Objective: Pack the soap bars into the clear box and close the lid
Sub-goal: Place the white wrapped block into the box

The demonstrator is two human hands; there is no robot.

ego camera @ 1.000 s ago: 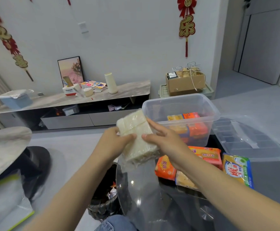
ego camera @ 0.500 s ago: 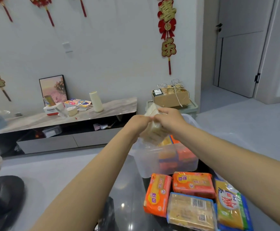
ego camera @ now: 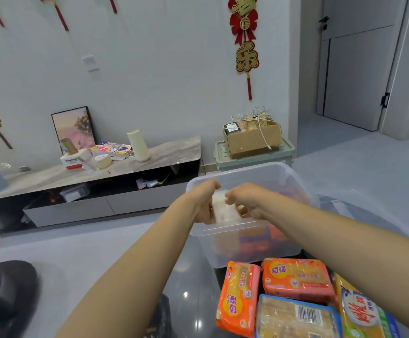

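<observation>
Above clear box [ego camera: 247, 230], both hands [ego camera: 225, 203] gripping pale soap pack [ego camera: 224, 211], long axis near-vertical

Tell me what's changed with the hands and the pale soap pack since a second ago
Both hands, left hand and right hand, carried the pale soap pack forward from in front of the clear box to over its near rim and are lowering it in. Both still grip it; nothing was let go. The wrapped soap packs on the table and the orange ones already in the box stayed put, and the box stays open.
</observation>
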